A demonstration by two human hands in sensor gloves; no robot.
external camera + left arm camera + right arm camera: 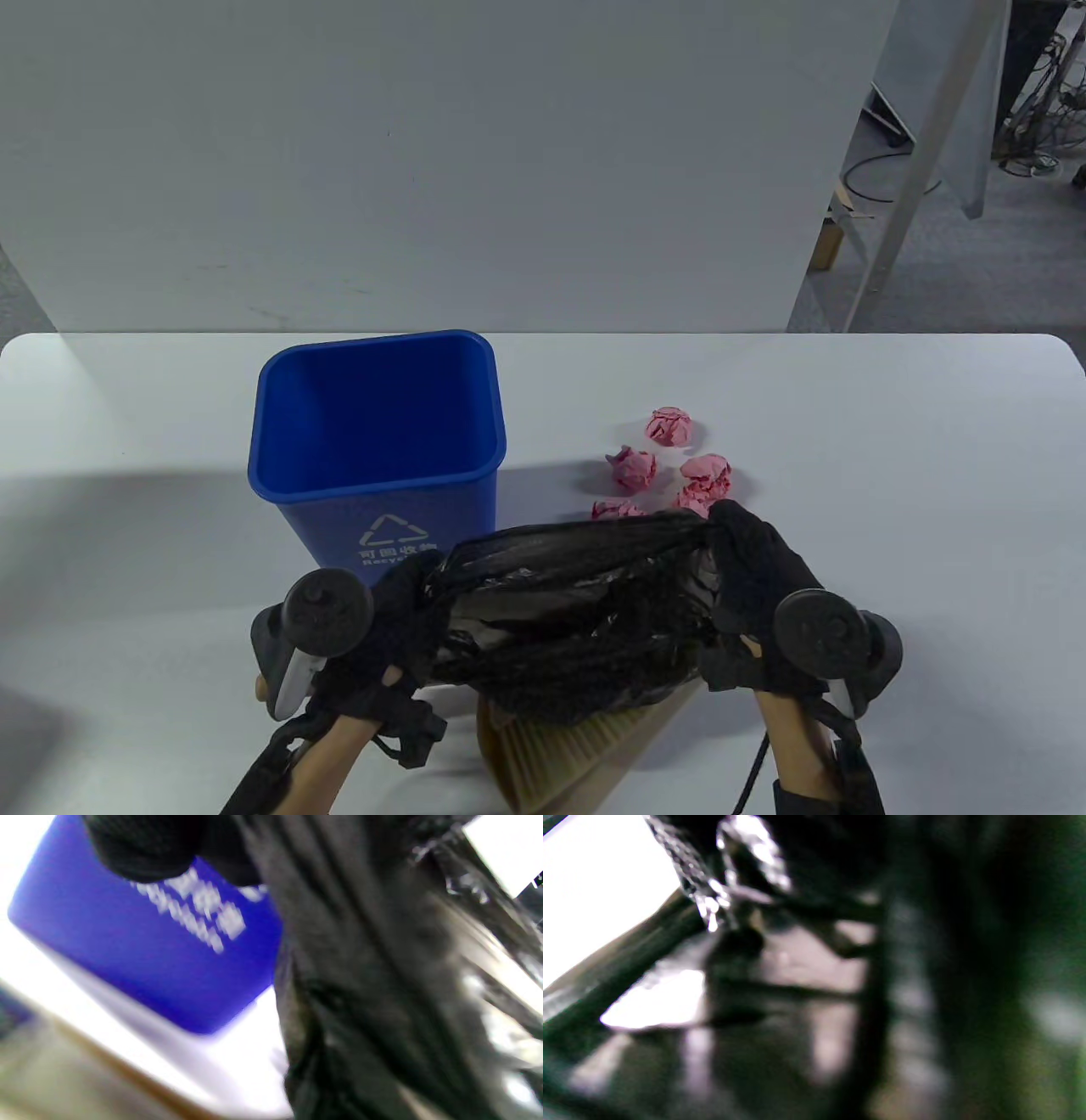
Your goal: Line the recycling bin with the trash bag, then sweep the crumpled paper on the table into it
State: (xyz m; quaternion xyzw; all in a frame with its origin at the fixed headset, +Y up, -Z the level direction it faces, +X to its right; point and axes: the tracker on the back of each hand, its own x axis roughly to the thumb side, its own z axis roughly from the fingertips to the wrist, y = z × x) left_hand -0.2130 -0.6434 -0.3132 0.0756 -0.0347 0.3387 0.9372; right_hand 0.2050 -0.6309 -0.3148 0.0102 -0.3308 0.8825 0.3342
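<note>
While my left hand (386, 632) and right hand (755, 594) each grip a side, the black trash bag (568, 611) hangs stretched between them, just in front of the blue recycling bin (373, 441). It's crinkly, glossy, probably half open; wrist views too blurry.

both hands wear black mesh sensor gloves. left hand (399, 628): round black tracker with grey-white body on its back. right hand (755, 594): round black tracker. black cables trail along both forearms.
</note>
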